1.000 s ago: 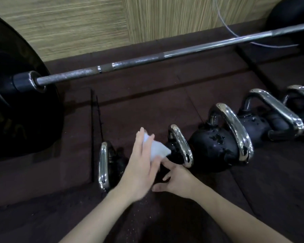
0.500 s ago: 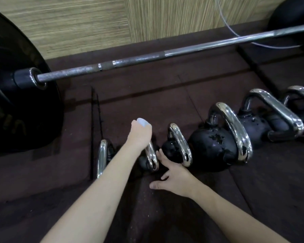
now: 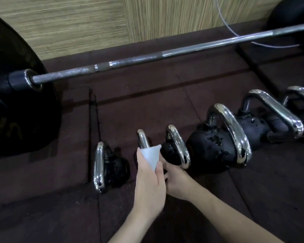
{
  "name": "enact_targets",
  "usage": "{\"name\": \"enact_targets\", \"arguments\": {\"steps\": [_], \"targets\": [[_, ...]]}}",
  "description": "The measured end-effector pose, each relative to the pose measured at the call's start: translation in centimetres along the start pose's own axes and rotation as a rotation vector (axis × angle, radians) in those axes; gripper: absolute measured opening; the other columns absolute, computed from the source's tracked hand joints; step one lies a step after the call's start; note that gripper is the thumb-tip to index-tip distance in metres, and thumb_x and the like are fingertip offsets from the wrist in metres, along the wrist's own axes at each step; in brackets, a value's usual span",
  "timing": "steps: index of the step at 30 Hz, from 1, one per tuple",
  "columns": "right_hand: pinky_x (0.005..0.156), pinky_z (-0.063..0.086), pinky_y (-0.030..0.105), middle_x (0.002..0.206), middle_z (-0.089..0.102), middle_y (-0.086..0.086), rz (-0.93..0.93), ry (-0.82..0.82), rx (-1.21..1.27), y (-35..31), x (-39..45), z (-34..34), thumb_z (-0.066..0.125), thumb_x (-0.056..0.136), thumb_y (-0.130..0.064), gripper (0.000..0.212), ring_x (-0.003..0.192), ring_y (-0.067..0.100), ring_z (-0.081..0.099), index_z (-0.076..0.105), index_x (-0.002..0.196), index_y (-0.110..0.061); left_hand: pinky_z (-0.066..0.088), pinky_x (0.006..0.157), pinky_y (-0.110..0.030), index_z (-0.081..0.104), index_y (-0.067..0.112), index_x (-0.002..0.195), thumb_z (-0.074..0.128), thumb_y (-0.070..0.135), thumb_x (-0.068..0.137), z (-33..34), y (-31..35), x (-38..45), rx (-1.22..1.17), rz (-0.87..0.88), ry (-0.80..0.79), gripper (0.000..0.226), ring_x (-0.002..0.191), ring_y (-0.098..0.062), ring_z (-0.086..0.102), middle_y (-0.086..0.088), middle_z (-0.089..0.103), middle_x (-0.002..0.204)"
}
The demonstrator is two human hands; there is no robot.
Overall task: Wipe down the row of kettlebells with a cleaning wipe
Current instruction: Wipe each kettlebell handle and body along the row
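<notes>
A row of black kettlebells with chrome handles runs across the dark floor mat. My left hand (image 3: 149, 181) holds a white cleaning wipe (image 3: 152, 155) pressed onto the near part of the second kettlebell's handle (image 3: 142, 141); that kettlebell's body is hidden under my hands. Just to the right, my right hand (image 3: 180, 181) rests low with its fingers against the third kettlebell (image 3: 172, 155), and its fingertips are partly hidden by my left hand. The first kettlebell (image 3: 112, 165) stands to the left. The large fourth kettlebell (image 3: 216, 149) has wet drops on it.
Two more kettlebells (image 3: 253, 127) continue the row to the right edge. A loaded barbell (image 3: 147, 58) lies across the floor behind the row, with its big black plate (image 3: 16, 102) at the left. A wood-pattern wall (image 3: 95, 23) and a grey cable (image 3: 235, 32) lie beyond.
My left hand reached along the second handle to its far end with the wipe, then drew back to the near part. My right hand stayed low beside the kettlebells.
</notes>
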State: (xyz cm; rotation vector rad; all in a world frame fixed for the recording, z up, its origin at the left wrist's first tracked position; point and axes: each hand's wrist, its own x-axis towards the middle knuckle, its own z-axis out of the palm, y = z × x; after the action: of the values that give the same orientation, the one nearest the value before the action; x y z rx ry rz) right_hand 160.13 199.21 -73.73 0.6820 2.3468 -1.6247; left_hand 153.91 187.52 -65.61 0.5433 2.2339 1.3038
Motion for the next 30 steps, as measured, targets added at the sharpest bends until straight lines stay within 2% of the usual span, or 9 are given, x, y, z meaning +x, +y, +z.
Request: {"name": "enact_targets", "arguments": {"steps": [4,8,12,14,18,23,26,28,30], "targets": [[0.087,0.057,0.02,0.161,0.045,-0.017,-0.026,0.048,-0.056,0.1,0.1,-0.1,0.075,0.086,-0.028,0.089,0.098,0.016,0.074,0.03,0.157,-0.057,0.044,0.092,-0.004,0.009,0.043,0.161,0.046,0.044,0.106,0.7,-2.2,-0.4,0.018,-0.016,0.022,0.066,0.132,0.0,0.054,0.015,0.048,0.153],[0.083,0.065,0.039,0.132,0.052,-0.025,-0.012,0.01,-0.023,0.6,0.1,-0.2,0.079,0.085,-0.025,0.105,0.083,0.015,0.072,0.015,0.155,-0.068,0.055,0.101,-0.024,0.008,0.043,0.161,0.046,0.05,0.105,1.2,-2.7,-0.3,0.026,-0.001,0.056,0.068,0.131,0.0,0.056,0.01,0.047,0.156],[0.09,0.062,0.028,0.157,0.047,-0.021,-0.013,0.026,-0.059,0.0,-0.1,-0.1,0.082,0.082,-0.032,0.11,0.099,0.01,0.075,0.01,0.157,-0.064,0.054,0.106,-0.033,0.012,0.04,0.16,0.046,0.046,0.106,1.0,-1.4,0.4,0.006,0.014,0.091,0.064,0.132,-0.003,0.056,0.007,0.052,0.151],[0.1,0.059,0.035,0.155,0.05,-0.019,-0.005,0.036,-0.067,-0.2,0.0,0.0,0.08,0.082,-0.034,0.1,0.117,0.012,0.07,0.019,0.158,-0.058,0.051,0.11,-0.033,0.014,0.037,0.161,0.046,0.04,0.108,0.4,0.0,1.3,-0.018,0.062,0.098,0.062,0.135,-0.007,0.055,0.005,0.052,0.151],[0.094,0.06,0.026,0.163,0.025,-0.039,0.038,0.007,-0.02,-0.1,-0.4,-0.1,0.095,0.062,-0.058,0.129,0.1,0.008,0.073,0.008,0.157,-0.066,0.025,0.128,-0.042,0.009,0.008,0.166,0.042,0.018,0.109,-1.2,2.2,6.8,0.283,0.071,-0.007,0.066,0.16,-0.03,0.019,-0.016,0.012,0.174],[0.102,0.056,0.024,0.156,-0.008,-0.055,0.069,-0.033,-0.056,-1.5,-1.3,-1.0,0.093,0.067,-0.057,0.126,0.103,0.002,0.07,0.008,0.16,-0.06,0.044,0.09,-0.039,0.055,0.004,0.136,0.04,0.027,0.103,-4.2,4.2,15.5,0.447,-0.219,-0.234,0.043,0.112,-0.031,0.059,-0.014,0.061,0.132],[0.104,0.056,0.027,0.154,-0.009,-0.057,0.077,-0.034,-0.062,-1.7,-1.4,-1.1,0.093,0.067,-0.059,0.126,0.102,0.003,0.07,0.009,0.161,-0.058,0.046,0.096,-0.045,0.055,0.005,0.135,0.038,0.031,0.104,-4.3,3.8,15.1,0.401,-0.154,-0.261,0.044,0.116,-0.032,0.059,-0.016,0.06,0.137],[0.104,0.056,0.027,0.155,-0.007,-0.057,0.075,-0.014,-0.065,-1.7,-1.1,-0.9,0.094,0.065,-0.059,0.127,0.101,0.002,0.071,0.011,0.161,-0.057,0.032,0.12,-0.051,0.042,0.005,0.153,0.037,0.026,0.11,-3.6,2.8,11.9,0.459,0.048,-0.226,0.048,0.153,-0.038,0.03,-0.022,0.03,0.166],[0.098,0.06,0.029,0.16,0.008,-0.051,0.048,0.003,-0.07,-1.4,-0.9,-0.8,0.093,0.059,-0.066,0.126,0.098,0.006,0.072,0.018,0.16,-0.058,0.015,0.131,-0.051,0.028,0.007,0.162,0.034,0.023,0.112,-3.1,1.2,7.3,0.661,0.333,-0.191,0.054,0.161,-0.034,-0.009,-0.018,0.001,0.175]]}}
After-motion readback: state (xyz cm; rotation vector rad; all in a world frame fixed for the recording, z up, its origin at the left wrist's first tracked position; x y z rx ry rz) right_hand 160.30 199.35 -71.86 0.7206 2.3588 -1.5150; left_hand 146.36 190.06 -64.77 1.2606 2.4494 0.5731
